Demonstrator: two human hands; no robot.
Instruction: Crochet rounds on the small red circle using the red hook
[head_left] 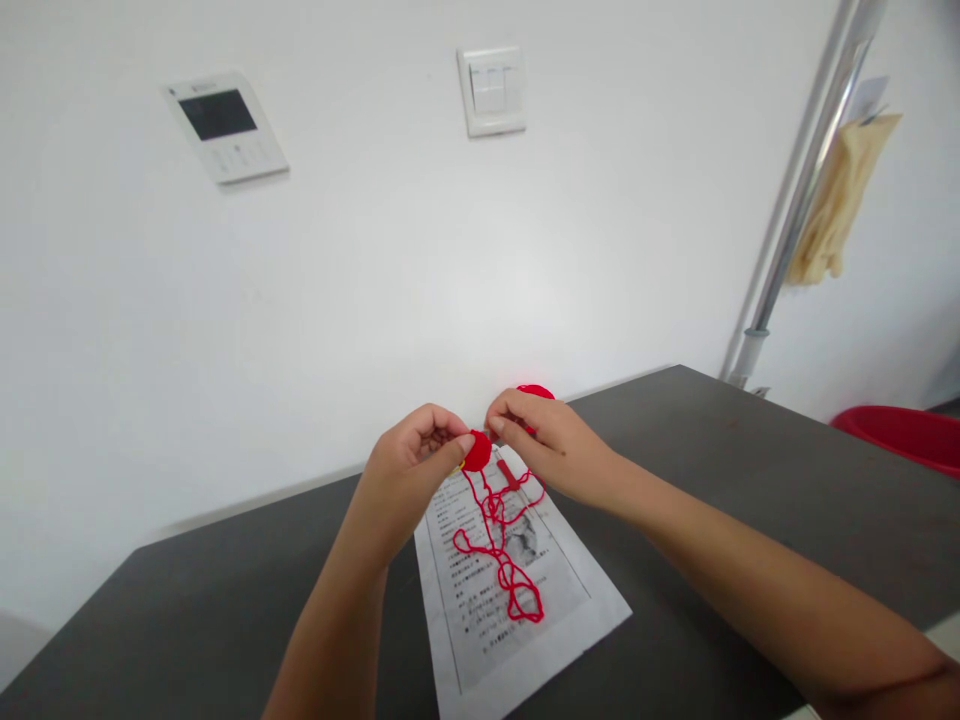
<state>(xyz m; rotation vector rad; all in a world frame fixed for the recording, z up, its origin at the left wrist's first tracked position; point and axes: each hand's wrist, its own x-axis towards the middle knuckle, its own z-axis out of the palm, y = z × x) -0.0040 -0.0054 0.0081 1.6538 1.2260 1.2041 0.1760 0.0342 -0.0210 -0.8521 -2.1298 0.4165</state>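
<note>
My left hand (416, 460) pinches a small, round red yarn piece (477, 452) between thumb and fingers. A bit of yellow (461, 466) shows at its lower left edge. My right hand (544, 440) is closed in a pinch just right of the piece; what its fingertips hold is too small to make out. Loose red yarn (510, 575) hangs from the piece and lies in tangled loops on a printed sheet (555, 625). A short red stick-like object (508, 475) lies at the sheet's upper part. Behind my right hand, a red yarn ball (535, 391) is partly hidden.
The dark grey tabletop (667, 450) meets a white wall (360, 280) at its back edge. On the wall are a switch (492, 90) and an intercom panel (229, 130). To the right stand a metal pole (806, 210), hanging yellowish gloves (844, 200) and a red basin (900, 435).
</note>
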